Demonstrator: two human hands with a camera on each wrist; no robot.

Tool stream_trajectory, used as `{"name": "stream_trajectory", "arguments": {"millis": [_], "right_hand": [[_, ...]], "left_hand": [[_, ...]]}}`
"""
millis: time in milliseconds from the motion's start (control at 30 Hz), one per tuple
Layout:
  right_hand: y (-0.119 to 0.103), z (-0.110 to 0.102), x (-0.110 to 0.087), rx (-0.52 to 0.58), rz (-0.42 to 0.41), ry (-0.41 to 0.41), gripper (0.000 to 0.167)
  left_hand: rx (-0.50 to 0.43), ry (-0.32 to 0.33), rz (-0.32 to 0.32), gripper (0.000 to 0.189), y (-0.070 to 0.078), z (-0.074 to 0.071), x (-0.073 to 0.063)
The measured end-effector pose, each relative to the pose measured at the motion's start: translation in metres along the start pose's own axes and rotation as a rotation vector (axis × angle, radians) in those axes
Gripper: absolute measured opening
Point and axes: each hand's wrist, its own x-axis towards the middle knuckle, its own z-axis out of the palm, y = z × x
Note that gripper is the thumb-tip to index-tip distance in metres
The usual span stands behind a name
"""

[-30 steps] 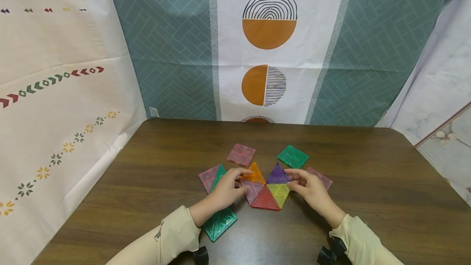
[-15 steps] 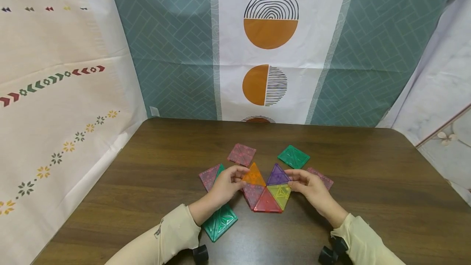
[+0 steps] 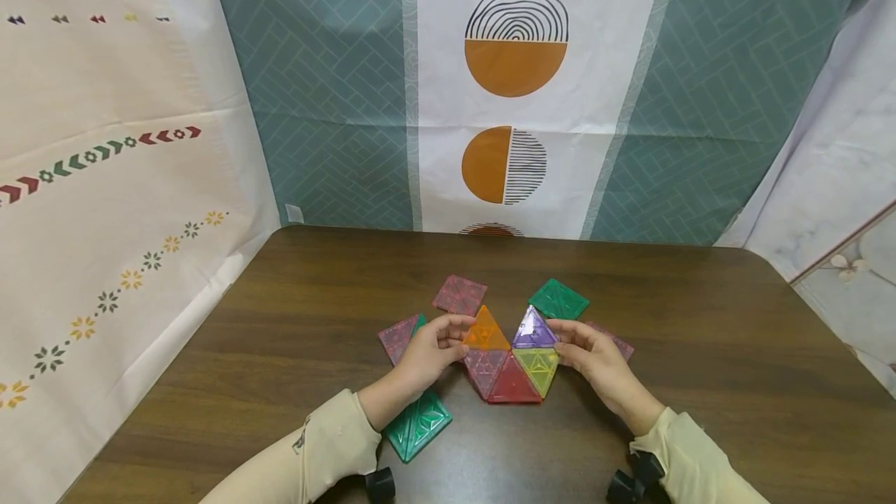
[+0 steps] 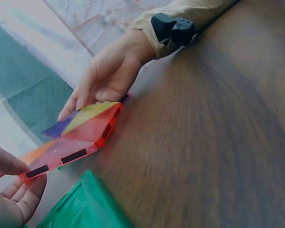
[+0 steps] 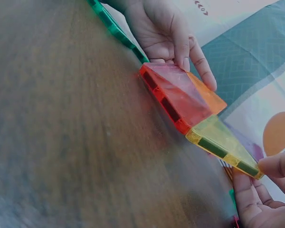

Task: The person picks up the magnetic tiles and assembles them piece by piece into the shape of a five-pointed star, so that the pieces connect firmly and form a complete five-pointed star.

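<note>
Five-sided-looking fan of translucent magnetic tiles hangs between my hands, made of orange, pink, red, yellow and purple triangles joined edge to edge, with a gap at the far side. My left hand pinches its left corner, where orange meets pink. On the opposite corner, between purple and yellow, my right hand pinches too. Both wrist views show thumbs above and fingers below, and the near edge of the red tile raised off the table.
Green tiles lie beneath my left forearm, with a pink tile beyond them. Farther back on the wooden table are a pink square and a green square. Another pink tile is partly behind my right hand.
The joined tiles have shifted slightly right, and the purple one now catches the light. My left fingers, earlier reaching over the orange and pink tiles, now grip nearer their outer corner.
</note>
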Motion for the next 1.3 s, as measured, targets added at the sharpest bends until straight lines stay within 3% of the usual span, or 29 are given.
{"name": "stream_trajectory", "arguments": {"millis": [333, 867, 1300], "right_hand": [[-0.0024, -0.001, -0.0009, 0.041, 0.018, -0.019, 0.048], [-0.0042, 0.0027, -0.0027, 0.035, 0.051, -0.016, 0.048], [-0.0039, 0.0083, -0.0009, -0.081, 0.045, 0.038, 0.043]], "left_hand": [[-0.078, -0.036, -0.013, 0.041, 0.0007, 0.0, -0.001], [-0.059, -0.032, 0.012, 0.039, -0.0041, 0.0026, -0.0022], [-0.024, -0.097, 0.011, 0.039, -0.0024, 0.0042, -0.0031]]}}
